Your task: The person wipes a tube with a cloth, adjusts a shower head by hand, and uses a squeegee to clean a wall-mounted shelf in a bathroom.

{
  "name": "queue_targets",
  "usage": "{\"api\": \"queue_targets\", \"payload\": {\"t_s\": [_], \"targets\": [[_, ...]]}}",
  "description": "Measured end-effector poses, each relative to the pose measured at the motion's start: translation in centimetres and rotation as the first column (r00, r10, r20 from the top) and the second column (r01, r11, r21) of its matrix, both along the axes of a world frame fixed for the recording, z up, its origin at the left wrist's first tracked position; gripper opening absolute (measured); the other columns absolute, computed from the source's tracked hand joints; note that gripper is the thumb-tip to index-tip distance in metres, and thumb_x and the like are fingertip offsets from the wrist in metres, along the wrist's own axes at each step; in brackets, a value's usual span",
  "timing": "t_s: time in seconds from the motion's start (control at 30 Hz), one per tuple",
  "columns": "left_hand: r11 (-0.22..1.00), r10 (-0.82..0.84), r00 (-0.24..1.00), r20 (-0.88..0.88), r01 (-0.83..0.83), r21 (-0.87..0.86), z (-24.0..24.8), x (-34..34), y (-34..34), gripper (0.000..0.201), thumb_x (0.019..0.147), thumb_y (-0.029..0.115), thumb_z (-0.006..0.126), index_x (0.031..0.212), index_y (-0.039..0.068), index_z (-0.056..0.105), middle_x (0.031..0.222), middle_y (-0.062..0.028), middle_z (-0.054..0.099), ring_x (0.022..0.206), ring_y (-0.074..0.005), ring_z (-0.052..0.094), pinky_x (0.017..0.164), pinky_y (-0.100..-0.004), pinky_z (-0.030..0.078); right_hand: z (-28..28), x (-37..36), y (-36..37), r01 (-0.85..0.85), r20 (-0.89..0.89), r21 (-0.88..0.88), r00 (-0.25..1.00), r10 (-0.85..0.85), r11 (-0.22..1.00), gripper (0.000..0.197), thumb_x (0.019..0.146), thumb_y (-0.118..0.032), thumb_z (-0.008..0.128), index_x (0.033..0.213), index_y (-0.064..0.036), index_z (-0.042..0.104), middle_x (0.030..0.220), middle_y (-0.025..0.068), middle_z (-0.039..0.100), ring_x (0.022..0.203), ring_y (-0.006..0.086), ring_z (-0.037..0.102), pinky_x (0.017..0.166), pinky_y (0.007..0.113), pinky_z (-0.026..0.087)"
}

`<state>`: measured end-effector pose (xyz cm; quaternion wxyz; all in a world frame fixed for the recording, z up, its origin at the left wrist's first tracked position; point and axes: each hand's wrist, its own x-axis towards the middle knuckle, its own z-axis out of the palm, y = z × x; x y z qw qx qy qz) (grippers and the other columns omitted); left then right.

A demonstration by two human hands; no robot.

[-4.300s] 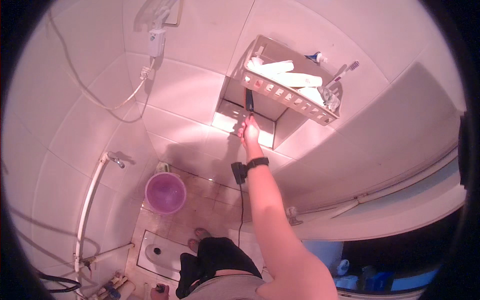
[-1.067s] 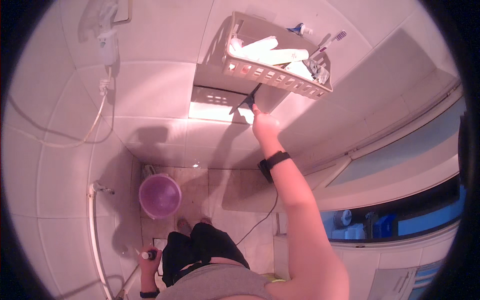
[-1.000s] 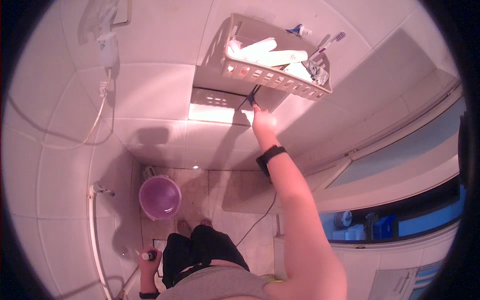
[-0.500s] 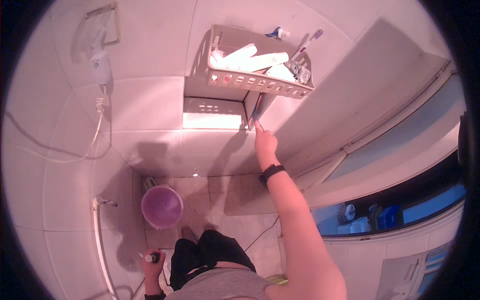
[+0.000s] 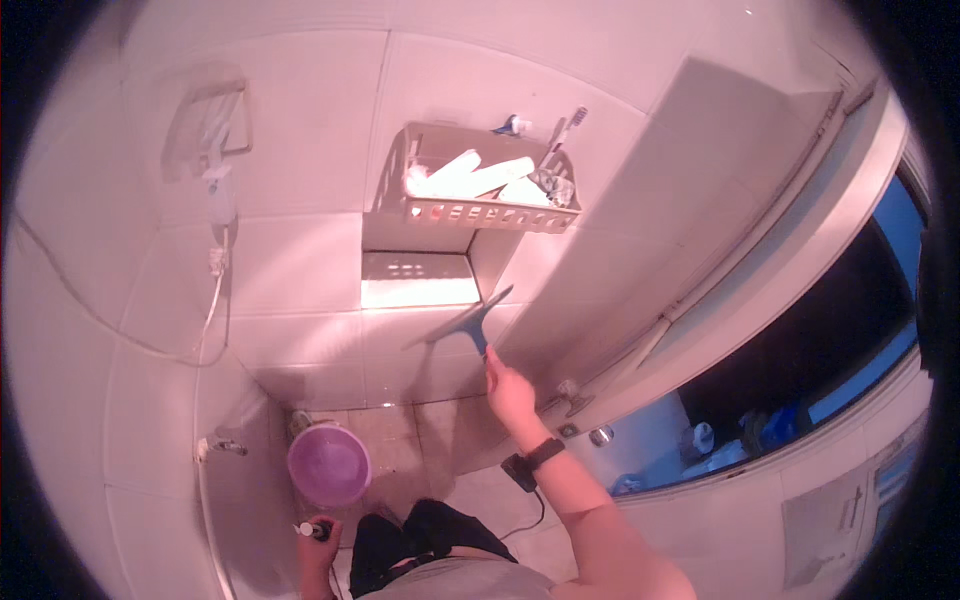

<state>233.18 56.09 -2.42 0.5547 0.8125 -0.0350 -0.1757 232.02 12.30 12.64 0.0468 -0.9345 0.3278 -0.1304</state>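
Note:
In my right hand (image 5: 512,396) is a blue-grey squeegee (image 5: 477,327), its fingers wrapped round the handle. The squeegee's wide blade slants over the tiled wall just below the lower right corner of a recessed niche (image 5: 420,285); whether it touches the tiles I cannot tell. Low at the left, my left hand (image 5: 318,552) is closed round a small dark bottle with a white nozzle top (image 5: 313,530). That bottle's body is mostly hidden by the fingers.
Above the niche hangs a beige basket (image 5: 490,214) full of tubes, with a toothbrush (image 5: 565,135) at its edge. A purple bucket (image 5: 330,465) stands on the floor. On the left wall are a corded plug (image 5: 218,200) and a tap (image 5: 228,447). A window ledge (image 5: 780,300) runs along the right.
My right hand has brought the squeegee out of the niche and down, so its blade now shows whole. My view has tilted, and my left hand still grips the bottle.

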Motion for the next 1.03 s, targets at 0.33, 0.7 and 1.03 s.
{"api": "queue_targets", "payload": {"t_s": [0.33, 0.7, 1.03], "targets": [[0.986, -0.146, 0.989, 0.033, 0.148, -0.077, 3.5, 2.7, -4.5, 0.017, 0.073, 0.014, 0.071, 0.080, 0.005, 0.058, 0.074, -0.0023, 0.058, 0.069, -0.0101, 0.054, 0.065, -0.0247, 0.044, -5.0, 3.6, -0.2, -0.183, 0.405, 0.593, 0.909, -0.095, 0.784, 0.057, 0.081, -0.019, 0.055, 0.133, -0.0090, 0.034, 0.101, 0.0193, 0.059, 0.087, 0.0264, 0.060, 0.080, 0.032, 0.045], [0.961, -0.273, 0.962, 0.027, 0.274, -0.036, 2.0, 2.8, -6.1, 0.020, 0.073, 0.009, 0.068, 0.083, 0.006, 0.051, 0.073, -0.0005, 0.051, 0.069, -0.0099, 0.049, 0.065, -0.0245, 0.042, -2.5, 2.6, 0.7, -0.456, 0.521, 0.826, 0.842, -0.141, 0.332, 0.048, 0.083, -0.007, 0.052, 0.129, -0.0052, 0.037, 0.078, 0.0032, 0.051, 0.063, 0.0127, 0.053, 0.055, 0.026, 0.045], [0.791, -0.612, 0.783, -0.115, 0.606, -0.082, 0.9, 3.4, -10.8, 0.017, 0.076, 0.007, 0.066, 0.083, 0.005, 0.051, 0.073, -0.0002, 0.050, 0.069, -0.0089, 0.047, 0.066, -0.0223, 0.041, -4.6, -10.6, 3.3, -0.629, 0.630, 0.772, 0.776, 0.022, 0.092, 0.045, 0.073, 0.001, 0.061, 0.112, -0.0137, 0.046, 0.099, -0.0010, 0.040, 0.094, 0.0093, 0.043, 0.087, 0.024, 0.037]]}}
